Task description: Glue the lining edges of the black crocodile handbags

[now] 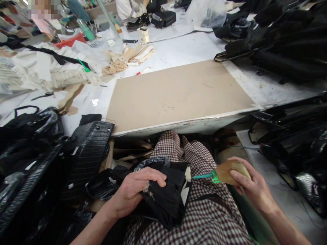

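Note:
Across my lap lies a black bag piece (166, 200) with a soft black lining and a pale edge strip on its right side. My left hand (139, 187) is closed over the lining, thumb hidden beneath the fabric. In my right hand (251, 185) is a glue bottle (227, 172), tan and squeezable, with a green collar and a long teal nozzle. The bottle lies nearly level, its nozzle pointing left. The tip is close to the pale edge; whether they touch I cannot tell.
A tan board (176, 95) covers the white table ahead. Black crocodile-pattern pieces (89, 149) are piled at left, more black bag parts (288, 51) at right. Beige strips (127, 58), a red pen (142, 71) and another green-nozzled bottle (93, 76) lie further back.

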The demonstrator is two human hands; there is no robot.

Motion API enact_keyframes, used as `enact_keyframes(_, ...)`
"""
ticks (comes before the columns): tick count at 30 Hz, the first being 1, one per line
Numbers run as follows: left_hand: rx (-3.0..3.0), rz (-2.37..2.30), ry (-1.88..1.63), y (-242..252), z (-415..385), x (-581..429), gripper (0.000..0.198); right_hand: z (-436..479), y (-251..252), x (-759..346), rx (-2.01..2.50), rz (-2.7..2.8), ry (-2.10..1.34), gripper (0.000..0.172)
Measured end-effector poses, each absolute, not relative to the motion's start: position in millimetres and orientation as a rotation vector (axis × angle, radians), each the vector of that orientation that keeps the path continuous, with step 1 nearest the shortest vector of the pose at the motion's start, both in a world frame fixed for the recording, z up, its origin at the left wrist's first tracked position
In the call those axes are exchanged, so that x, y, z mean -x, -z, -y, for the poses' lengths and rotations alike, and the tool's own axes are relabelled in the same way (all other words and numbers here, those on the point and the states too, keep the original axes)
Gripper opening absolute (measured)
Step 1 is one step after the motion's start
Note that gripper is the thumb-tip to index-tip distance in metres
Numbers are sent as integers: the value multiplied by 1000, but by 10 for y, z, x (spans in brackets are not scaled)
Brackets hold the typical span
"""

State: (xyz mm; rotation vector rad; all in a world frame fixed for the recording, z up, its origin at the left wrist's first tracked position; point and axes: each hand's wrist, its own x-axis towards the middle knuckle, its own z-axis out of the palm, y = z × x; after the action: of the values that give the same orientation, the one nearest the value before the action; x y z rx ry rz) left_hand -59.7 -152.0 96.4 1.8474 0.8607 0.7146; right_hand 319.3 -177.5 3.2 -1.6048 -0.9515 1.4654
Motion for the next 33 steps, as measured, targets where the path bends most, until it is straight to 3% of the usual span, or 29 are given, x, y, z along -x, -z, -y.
enact_keyframes(15,-1923,-808,-694,-928,1725,557,23,1914,-130,-3062,1803,1306,-1202,48)
enact_keyframes(24,-1947,-844,-701,-920,1725,521,24,2045,-232,-3047,1744,1070,-1544,50)
enact_keyframes(33,-1903,-857,-699,-892,1745,546,24,2199,-501,-2849,1706,917,-1592,52)
